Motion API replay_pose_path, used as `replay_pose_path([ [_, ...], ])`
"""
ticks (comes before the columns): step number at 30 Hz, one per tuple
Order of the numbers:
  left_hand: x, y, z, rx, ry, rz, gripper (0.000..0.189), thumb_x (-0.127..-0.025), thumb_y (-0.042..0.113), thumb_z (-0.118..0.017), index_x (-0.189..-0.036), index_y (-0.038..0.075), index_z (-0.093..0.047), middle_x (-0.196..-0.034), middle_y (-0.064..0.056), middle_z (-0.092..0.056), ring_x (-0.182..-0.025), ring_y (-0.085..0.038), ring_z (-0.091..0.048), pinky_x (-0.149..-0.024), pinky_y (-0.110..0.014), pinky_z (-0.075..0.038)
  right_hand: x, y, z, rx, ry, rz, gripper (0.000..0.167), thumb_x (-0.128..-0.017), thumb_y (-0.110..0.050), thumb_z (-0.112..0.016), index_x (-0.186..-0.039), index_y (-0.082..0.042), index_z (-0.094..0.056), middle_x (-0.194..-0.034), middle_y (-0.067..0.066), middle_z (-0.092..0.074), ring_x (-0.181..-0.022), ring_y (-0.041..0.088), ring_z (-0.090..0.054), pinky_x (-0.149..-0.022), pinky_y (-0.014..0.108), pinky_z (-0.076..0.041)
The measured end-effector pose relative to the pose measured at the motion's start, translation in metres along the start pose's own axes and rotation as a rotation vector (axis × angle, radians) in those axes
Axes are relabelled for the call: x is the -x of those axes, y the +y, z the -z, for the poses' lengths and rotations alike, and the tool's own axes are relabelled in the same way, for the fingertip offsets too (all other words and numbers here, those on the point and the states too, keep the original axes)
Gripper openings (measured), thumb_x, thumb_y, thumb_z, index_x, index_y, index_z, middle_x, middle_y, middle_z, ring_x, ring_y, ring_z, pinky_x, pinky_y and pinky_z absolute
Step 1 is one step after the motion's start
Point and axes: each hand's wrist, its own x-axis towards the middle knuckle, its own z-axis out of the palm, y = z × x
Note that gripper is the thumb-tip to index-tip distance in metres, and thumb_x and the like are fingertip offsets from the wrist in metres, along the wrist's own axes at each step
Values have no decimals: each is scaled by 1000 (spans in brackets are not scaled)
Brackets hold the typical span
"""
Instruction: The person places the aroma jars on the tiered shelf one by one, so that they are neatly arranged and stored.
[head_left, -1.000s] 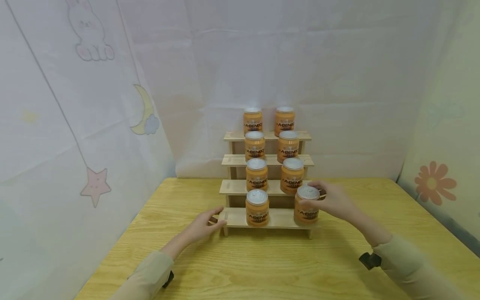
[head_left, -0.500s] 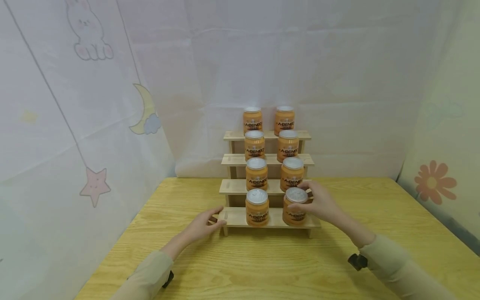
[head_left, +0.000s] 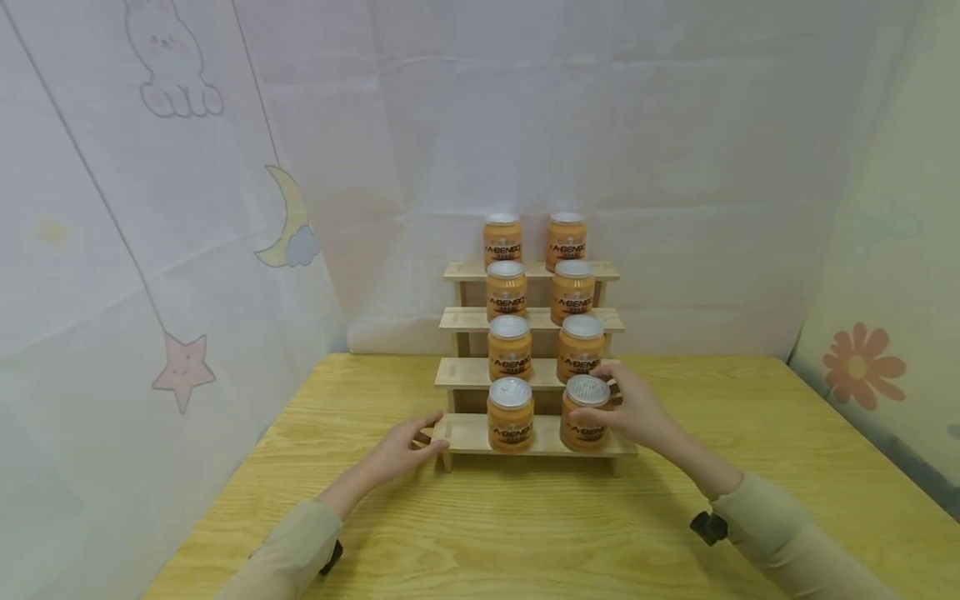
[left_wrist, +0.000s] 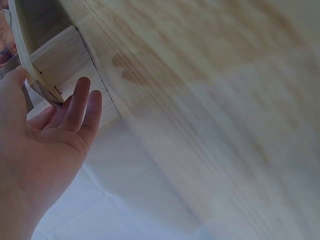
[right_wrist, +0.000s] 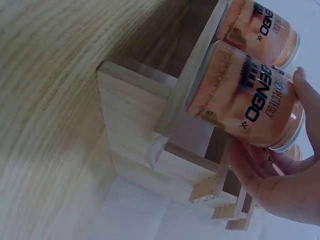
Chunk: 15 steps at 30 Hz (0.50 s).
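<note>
My right hand (head_left: 632,414) grips an orange can (head_left: 582,427) with a silver ridged lid, thumb in front and fingers behind, upright on the right part of the lowest step. A matching can (head_left: 511,425) stands to its left on that step. My left hand (head_left: 400,450) holds the left end of the stepped wooden display rack (head_left: 459,433). In the left wrist view, the thumb (left_wrist: 16,77) and fingers lie on either side of the board's end. The right wrist view shows the gripped can (right_wrist: 245,95) with its base on the step's board (right_wrist: 172,105).
More orange cans stand in pairs on the upper steps, one pair including a can (head_left: 510,350) just behind the lowest row. The rack stands on a wood-grain table (head_left: 480,533). A pale cloth backdrop (head_left: 675,167) hangs behind, with printed figures at the sides.
My right hand has moved the can leftward along the lowest step, from its right end to in front of the can behind. My left hand has stayed at the rack's end.
</note>
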Motion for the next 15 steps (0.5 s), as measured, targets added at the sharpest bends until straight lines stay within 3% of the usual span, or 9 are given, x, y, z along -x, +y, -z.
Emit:
replay_pose_path([
  [7,-1,0,2,-12,6,20,65,-93,39,-57,-145,8,-35,-145,-15,-41,-108,-29,-58,-87,-41,-52,0,6,8,-46,55,108,52,-79,-26,-77,-120,-5,-55,-115,13,-59,-97,28,-60,-81,44,-52],
  [15,-3,6,7,-155,58,74,62,-90,48,-57,-141,15,-44,-142,-7,-47,-119,-33,-52,-97,-51,-45,4,6,45,57,165,86,31,-95,-27,-57,-114,-3,-62,-105,12,-66,-94,24,-61,-82,44,-52],
])
